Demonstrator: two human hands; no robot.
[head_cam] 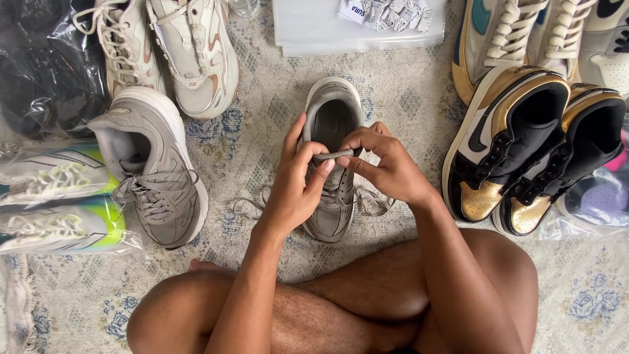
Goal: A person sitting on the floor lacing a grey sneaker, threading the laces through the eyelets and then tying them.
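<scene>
A grey sneaker (331, 111) lies on the patterned rug in front of me, heel end pointing away. Both hands hover over its tongue and pinch a short stretch of grey shoelace (334, 155) between them. My left hand (298, 183) grips the lace's left end with thumb and forefinger. My right hand (383, 164) grips the right end the same way. Loose lace loops (249, 206) trail onto the rug on either side of the shoe. My crossed bare legs fill the bottom of the view.
The matching grey sneaker (151, 170) lies to the left. Cream sneakers (177, 46) sit at the upper left, bagged shoes (59, 203) at the left edge. A gold, black and white pair (531, 144) stands at the right. Clear bags with small white packets (360, 26) lie at the top.
</scene>
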